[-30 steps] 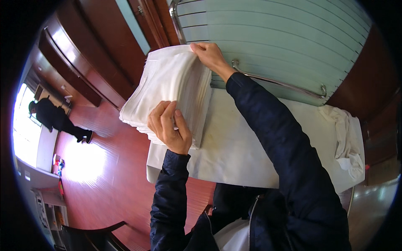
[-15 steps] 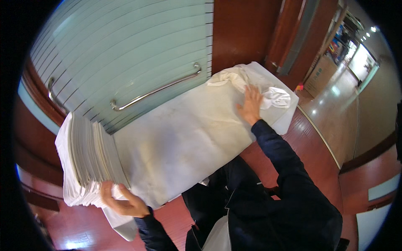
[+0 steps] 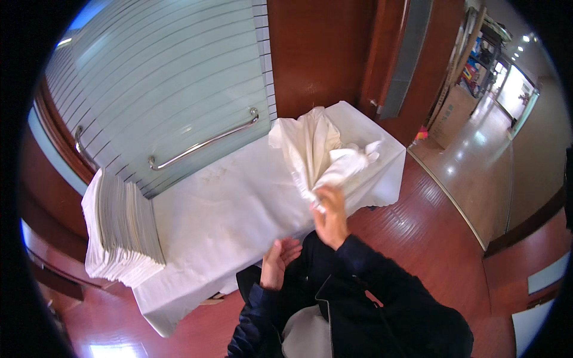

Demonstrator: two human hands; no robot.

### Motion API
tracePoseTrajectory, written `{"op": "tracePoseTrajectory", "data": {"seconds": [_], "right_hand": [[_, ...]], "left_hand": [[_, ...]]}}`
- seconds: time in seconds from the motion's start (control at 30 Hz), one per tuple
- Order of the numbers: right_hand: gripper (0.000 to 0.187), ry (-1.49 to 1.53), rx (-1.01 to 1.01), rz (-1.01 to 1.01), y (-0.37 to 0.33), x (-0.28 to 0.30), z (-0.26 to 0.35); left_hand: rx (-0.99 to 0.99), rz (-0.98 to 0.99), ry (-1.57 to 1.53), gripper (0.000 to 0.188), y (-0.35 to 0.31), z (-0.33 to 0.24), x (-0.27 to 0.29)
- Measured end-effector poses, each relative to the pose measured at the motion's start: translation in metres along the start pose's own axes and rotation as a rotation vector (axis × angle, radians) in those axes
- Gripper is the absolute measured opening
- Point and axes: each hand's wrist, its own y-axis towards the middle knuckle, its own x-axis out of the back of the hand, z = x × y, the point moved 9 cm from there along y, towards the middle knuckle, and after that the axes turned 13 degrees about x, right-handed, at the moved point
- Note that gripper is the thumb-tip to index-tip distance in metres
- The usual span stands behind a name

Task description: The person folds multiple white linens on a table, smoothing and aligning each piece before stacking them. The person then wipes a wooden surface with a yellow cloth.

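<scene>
A tall stack of folded white cloths [image 3: 119,232] sits at the left end of the white-draped table [image 3: 221,215]. Behind runs a frosted glass wall [image 3: 161,83] with a steel handrail [image 3: 203,143]. A cardboard box [image 3: 449,116] stands down the corridor, on the glossy red wooden floor [image 3: 430,238].

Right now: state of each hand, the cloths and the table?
right hand: shut on loose white cloth, lifting it
loose white cloth: crumpled, hanging from the grip
left hand: open, empty, at table edge
stack of folded cloths: piled at table's left end
table: covered with white cloth
</scene>
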Motion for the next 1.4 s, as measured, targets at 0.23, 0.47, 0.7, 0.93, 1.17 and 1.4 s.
{"op": "tracePoseTrajectory", "data": {"seconds": [0.23, 0.47, 0.7, 0.93, 1.17, 1.4], "right_hand": [[0.031, 0.576, 0.220, 0.321, -0.054, -0.007, 0.173], [0.008, 0.591, -0.328, -0.034, -0.040, 0.043, 0.059], [0.051, -0.214, -0.362, 0.101, -0.021, 0.002, -0.094], [0.037, -0.130, -0.523, 0.653, -0.038, -0.026, -0.131], [0.010, 0.926, -0.654, 0.117, -0.028, 0.053, -0.116], [0.032, 1.291, -0.481, -0.215, -0.004, 0.165, -0.112]], "left_hand": [[0.135, -0.106, -0.093, 0.044, -0.011, -0.009, 0.026], [-0.070, -0.161, -0.196, 0.043, -0.063, -0.003, 0.065], [-0.079, -0.152, -0.161, 0.052, -0.074, 0.010, 0.084], [-0.185, -0.236, -0.064, 0.056, -0.095, -0.018, 0.099], [-0.182, -0.612, 0.283, 0.061, -0.149, -0.060, 0.163], [-0.452, -0.646, 0.213, 0.046, -0.217, -0.101, 0.154]]}}
